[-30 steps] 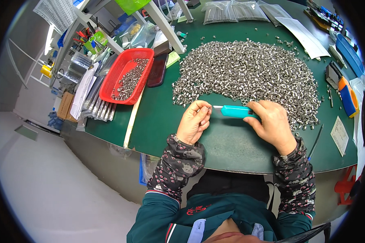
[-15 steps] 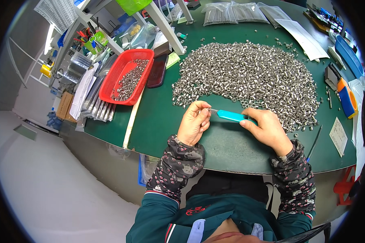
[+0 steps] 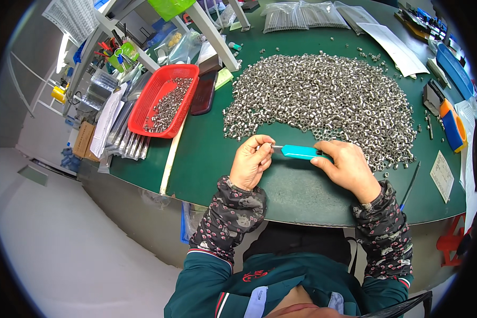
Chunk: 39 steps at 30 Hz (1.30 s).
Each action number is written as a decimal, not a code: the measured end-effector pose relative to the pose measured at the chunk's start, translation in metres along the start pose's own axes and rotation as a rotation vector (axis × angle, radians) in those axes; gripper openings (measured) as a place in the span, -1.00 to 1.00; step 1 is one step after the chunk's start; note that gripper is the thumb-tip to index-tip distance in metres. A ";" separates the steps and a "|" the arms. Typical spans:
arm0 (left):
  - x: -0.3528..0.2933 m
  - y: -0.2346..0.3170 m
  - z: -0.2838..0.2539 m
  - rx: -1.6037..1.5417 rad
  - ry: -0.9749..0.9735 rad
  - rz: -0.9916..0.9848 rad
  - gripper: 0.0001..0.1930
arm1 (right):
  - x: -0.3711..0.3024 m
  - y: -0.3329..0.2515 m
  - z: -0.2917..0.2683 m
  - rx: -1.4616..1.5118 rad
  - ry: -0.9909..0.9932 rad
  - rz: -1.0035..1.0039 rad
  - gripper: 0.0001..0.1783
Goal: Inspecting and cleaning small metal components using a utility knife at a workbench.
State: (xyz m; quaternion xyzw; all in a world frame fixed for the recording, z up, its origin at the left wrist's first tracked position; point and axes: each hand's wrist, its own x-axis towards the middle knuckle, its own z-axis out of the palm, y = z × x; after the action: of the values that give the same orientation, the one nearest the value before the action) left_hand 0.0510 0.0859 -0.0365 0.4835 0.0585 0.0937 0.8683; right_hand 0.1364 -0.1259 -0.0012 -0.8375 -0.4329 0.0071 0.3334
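Note:
My right hand (image 3: 346,165) is closed around the rear of a teal-handled utility knife (image 3: 300,152). The knife's narrow metal end points left and meets the fingertips of my left hand (image 3: 253,161). Thumb and forefinger of that hand are pinched on a small metal part (image 3: 271,144), mostly hidden by the fingers; it looks like one of the little ring-shaped pieces on the table. Just beyond both hands spreads a wide pile of small silvery metal rings (image 3: 323,95). Both hands are above the near part of the green table (image 3: 302,199).
Left of the pile, a red plastic basket (image 3: 134,119) holds more rings, with a dark phone-like slab (image 3: 203,94) beside it. A blue-and-orange tape dispenser (image 3: 453,127), a pen (image 3: 411,185) and a paper card (image 3: 442,176) lie right. Clear plastic bags (image 3: 305,17) are at the back.
Both hands and the knife stay almost in place, with only a slight shift at the fingertips. The whole view has moved very slightly left.

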 end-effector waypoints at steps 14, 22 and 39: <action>0.000 0.003 -0.006 0.036 -0.046 -0.071 -0.88 | -0.001 -0.001 0.003 -0.169 0.180 -0.141 -0.76; 0.000 0.005 -0.004 0.034 -0.036 -0.125 -0.88 | 0.000 0.000 0.001 -0.293 0.260 -0.254 -0.74; 0.002 0.004 -0.008 -0.087 -0.012 -0.130 -0.85 | -0.030 -0.001 -0.017 -0.383 0.052 -0.309 -0.70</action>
State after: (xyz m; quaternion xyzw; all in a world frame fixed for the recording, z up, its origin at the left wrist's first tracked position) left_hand 0.0510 0.0950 -0.0372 0.4410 0.0805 0.0369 0.8931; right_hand 0.1219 -0.1566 0.0048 -0.8091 -0.5406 -0.1478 0.1767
